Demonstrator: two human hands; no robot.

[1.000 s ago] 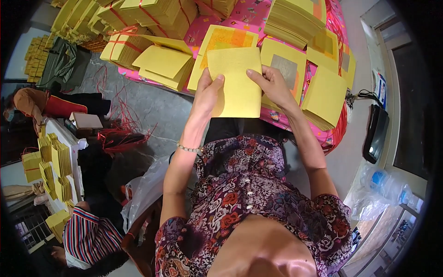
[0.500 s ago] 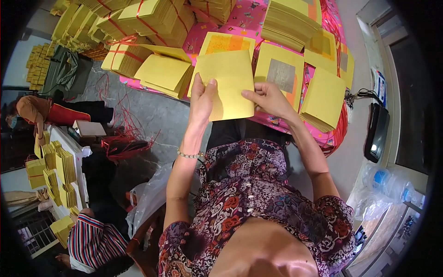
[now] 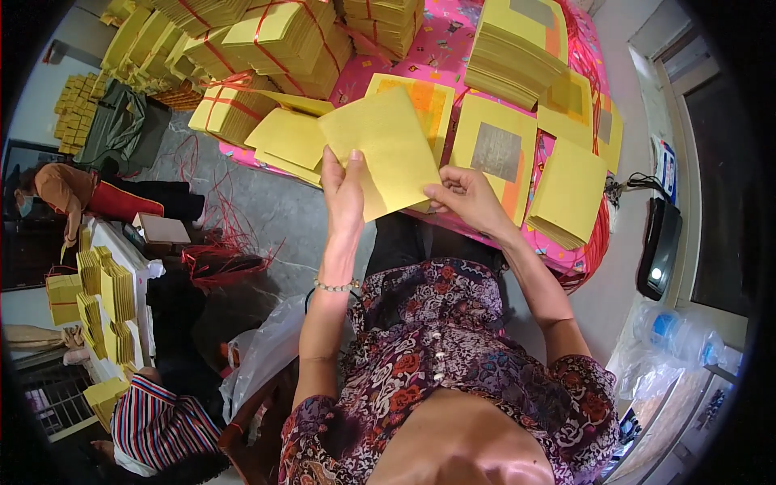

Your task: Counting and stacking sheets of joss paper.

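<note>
A plain yellow paper sheet [image 3: 386, 149], possibly folded, is held tilted above the near edge of the table. My left hand [image 3: 343, 190] grips its lower left part, thumb on top and fingers underneath. At the lower right corner, my right hand [image 3: 467, 198] pinches the paper between thumb and curled fingers. Partly covered behind the sheet lies yellow paper with an orange print [image 3: 432, 101]. Right of it is yellow paper bearing a silver square [image 3: 499, 151]. A stack of folded yellow paper [image 3: 568, 187] lies further right, and another folded pile [image 3: 287, 139] sits on the left.
Yellow bundles tied with red strips [image 3: 283, 40] and a tall stack [image 3: 513, 61] stand on the pink patterned cloth [image 3: 388, 73]. Red strips [image 3: 222, 206] litter the floor. At left, two people work by a white table [image 3: 141, 295]. Plastic bottles [image 3: 675, 327] are at right.
The sheet has turned, its top edge swinging left and its lower right corner dropping slightly. Both hands keep hold of it. The whole view has shifted a little.
</note>
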